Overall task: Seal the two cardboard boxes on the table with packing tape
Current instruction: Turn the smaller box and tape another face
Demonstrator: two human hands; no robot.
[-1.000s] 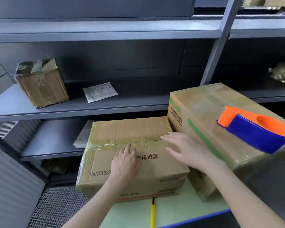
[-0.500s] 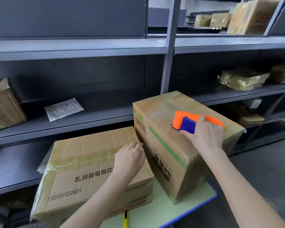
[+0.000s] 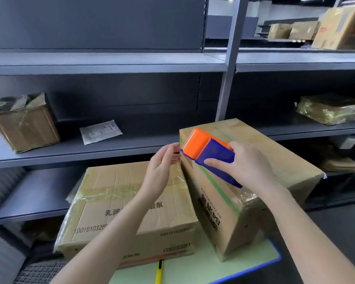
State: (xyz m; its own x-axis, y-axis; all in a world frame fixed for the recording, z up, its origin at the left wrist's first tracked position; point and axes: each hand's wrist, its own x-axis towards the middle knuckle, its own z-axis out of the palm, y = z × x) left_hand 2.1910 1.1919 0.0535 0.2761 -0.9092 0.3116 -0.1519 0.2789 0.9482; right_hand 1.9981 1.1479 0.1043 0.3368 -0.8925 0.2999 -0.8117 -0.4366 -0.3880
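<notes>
Head view: starting the taller box (image 3: pixel 275 160), right grip (image 3: pixel 248 162) clasps dispenser (image 3: pixel 203 148), left grip (image 3: pixel 164 162) apparently pinches tape end; next, pull across top.

On pale green table (image 3: pixel 193 271): low brown cardboard box with black print (image 3: pixel 111 181), top seam taped. Touching its right side — taller brown cardboard box with green stripe (image 3: pixel 254 136), orange-and-blue tape dispenser (image 3: pixel 205 150) over its top-left corner, gripped by right hand (image 3: pixel 248 165).
</notes>
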